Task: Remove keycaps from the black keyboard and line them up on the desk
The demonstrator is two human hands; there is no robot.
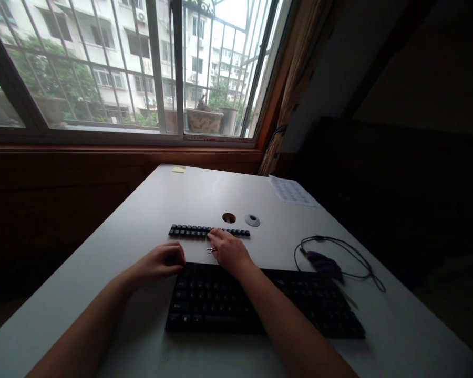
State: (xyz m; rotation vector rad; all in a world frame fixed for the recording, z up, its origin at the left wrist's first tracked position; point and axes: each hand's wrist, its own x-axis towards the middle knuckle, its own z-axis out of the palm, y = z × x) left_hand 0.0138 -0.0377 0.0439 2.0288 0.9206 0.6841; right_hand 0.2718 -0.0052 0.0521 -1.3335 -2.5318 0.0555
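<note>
Mid-frame, the right hand [231, 253] is holding a wire tool [211, 250], touching loose keycaps [191, 231]; the left hand [166, 259] is curling, grip unclear; the keyboard [216, 300] is bearing many keys.

No text readable. Legends on the keyboard [216, 305] and loose keycap row [189, 231] too small; print on the paper sheet [294, 191] and window-frame strip [209, 139] marks also illegible.
</note>
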